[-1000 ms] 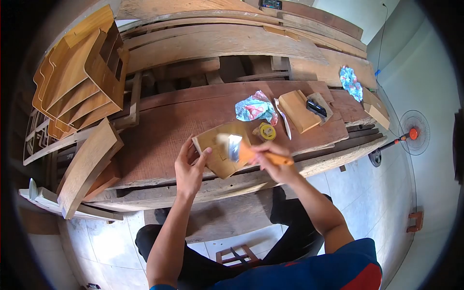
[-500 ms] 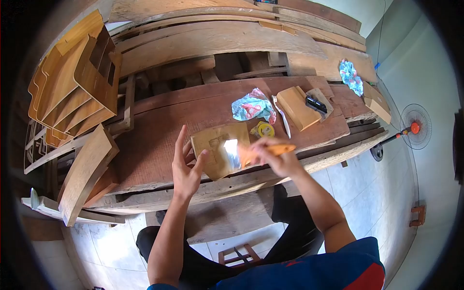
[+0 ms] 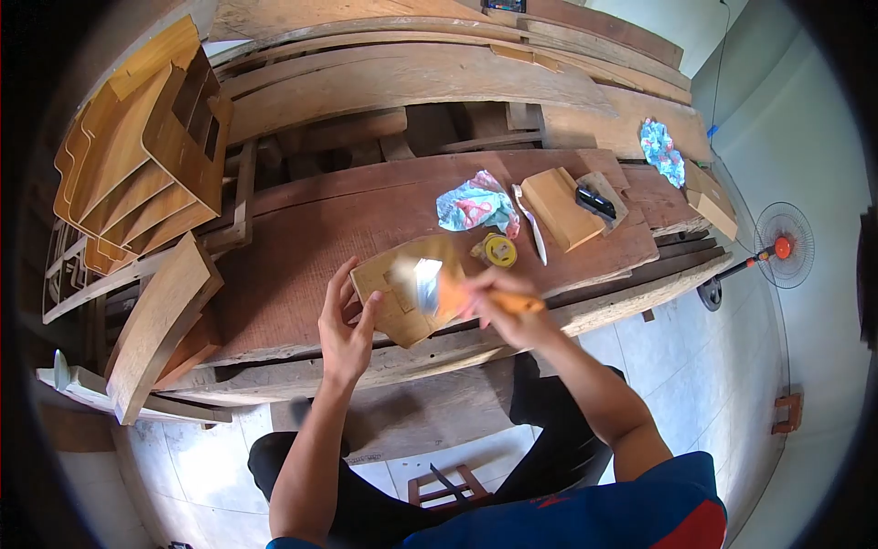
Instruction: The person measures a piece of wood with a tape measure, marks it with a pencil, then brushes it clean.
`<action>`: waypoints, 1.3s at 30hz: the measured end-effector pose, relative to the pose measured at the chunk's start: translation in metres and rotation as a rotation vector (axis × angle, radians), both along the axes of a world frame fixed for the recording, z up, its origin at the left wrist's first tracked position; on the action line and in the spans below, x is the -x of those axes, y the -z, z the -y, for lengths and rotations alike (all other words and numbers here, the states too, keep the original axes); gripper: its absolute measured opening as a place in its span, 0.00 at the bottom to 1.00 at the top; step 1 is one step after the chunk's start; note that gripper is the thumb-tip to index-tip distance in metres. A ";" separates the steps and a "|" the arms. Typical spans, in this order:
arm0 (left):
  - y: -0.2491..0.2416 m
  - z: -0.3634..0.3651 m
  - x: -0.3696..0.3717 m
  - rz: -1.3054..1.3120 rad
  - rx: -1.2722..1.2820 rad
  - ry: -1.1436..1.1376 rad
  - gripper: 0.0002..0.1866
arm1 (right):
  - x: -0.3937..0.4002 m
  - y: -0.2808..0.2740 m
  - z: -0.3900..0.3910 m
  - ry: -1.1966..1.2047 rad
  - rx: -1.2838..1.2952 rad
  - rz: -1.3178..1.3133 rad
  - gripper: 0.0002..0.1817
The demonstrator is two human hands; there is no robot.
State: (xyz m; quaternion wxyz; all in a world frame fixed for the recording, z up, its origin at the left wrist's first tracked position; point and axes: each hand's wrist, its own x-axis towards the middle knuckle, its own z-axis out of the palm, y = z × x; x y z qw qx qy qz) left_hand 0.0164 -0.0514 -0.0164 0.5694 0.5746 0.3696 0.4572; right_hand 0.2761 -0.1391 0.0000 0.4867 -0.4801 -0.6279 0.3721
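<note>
A wide paintbrush (image 3: 427,285) with an orange handle and shiny metal band is gripped in my right hand (image 3: 501,309). Its bristles, smeared by motion, are over the top face of a light brown wooden box (image 3: 409,327) with cut-out lines. My left hand (image 3: 347,325) holds the left edge of this box, thumb on the near side and fingers round the edge. Just beyond the right hand sits a yellow tape measure (image 3: 499,249). A toothbrush (image 3: 533,226) and a crumpled blue-and-pink cloth (image 3: 477,205) lie behind it.
A wooden block (image 3: 560,209) and a black object (image 3: 596,200) lie on the reddish bench board (image 3: 311,224). A tiered wooden organizer (image 3: 137,183) stands at left, beside a curved plank (image 3: 163,320). Another cloth (image 3: 661,151) and a fan (image 3: 782,245) are at right.
The brush has moved left across the box with my right hand. My left fingers, stretched up before, now curl at the box's edge, and the box has tilted slightly.
</note>
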 end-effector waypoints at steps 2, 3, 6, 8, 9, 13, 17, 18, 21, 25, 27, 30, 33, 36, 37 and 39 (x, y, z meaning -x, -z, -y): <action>0.005 -0.005 0.001 0.007 -0.024 0.012 0.30 | 0.012 -0.005 0.007 -0.292 -0.003 0.043 0.12; 0.007 -0.006 0.001 0.008 -0.031 0.017 0.30 | 0.010 -0.008 0.007 -0.268 -0.027 0.056 0.12; -0.001 -0.003 0.000 -0.047 -0.029 0.008 0.29 | -0.008 -0.015 -0.002 0.002 0.073 -0.064 0.11; -0.002 0.000 0.000 -0.029 0.000 0.005 0.28 | -0.007 -0.015 -0.004 0.146 0.066 -0.066 0.11; -0.002 0.000 0.000 -0.019 0.014 0.002 0.28 | -0.004 -0.008 -0.002 0.096 0.046 -0.028 0.11; 0.000 -0.003 0.001 -0.012 0.033 0.009 0.28 | 0.005 -0.014 0.007 -0.273 0.030 0.069 0.10; -0.007 0.000 -0.001 -0.028 0.006 0.009 0.28 | -0.013 -0.016 -0.006 0.226 0.026 -0.080 0.11; -0.009 0.000 -0.001 -0.036 0.007 0.012 0.28 | -0.010 -0.015 -0.005 0.123 0.019 -0.054 0.11; -0.001 -0.004 -0.001 -0.011 -0.020 -0.009 0.27 | 0.006 -0.011 0.007 -0.216 0.029 0.037 0.10; -0.002 -0.004 -0.003 -0.010 -0.034 -0.022 0.28 | -0.015 -0.023 0.002 -0.010 0.098 0.013 0.10; 0.000 -0.003 -0.003 -0.031 -0.053 -0.016 0.28 | -0.021 -0.022 -0.002 0.197 0.033 0.041 0.11; -0.002 -0.003 -0.002 -0.036 -0.014 -0.005 0.28 | -0.003 -0.017 0.006 -0.064 0.074 0.032 0.10; 0.001 -0.005 -0.002 -0.044 -0.035 0.001 0.28 | -0.004 -0.019 0.010 -0.146 -0.004 0.184 0.09; -0.008 -0.001 -0.002 -0.075 -0.043 0.015 0.27 | -0.020 -0.022 0.001 0.217 -0.112 0.167 0.09; -0.010 -0.001 -0.002 -0.075 -0.033 0.021 0.27 | -0.020 -0.021 0.000 0.198 -0.110 0.183 0.09; -0.004 -0.003 -0.002 -0.049 -0.021 0.007 0.28 | -0.009 -0.022 0.007 0.025 -0.063 0.197 0.08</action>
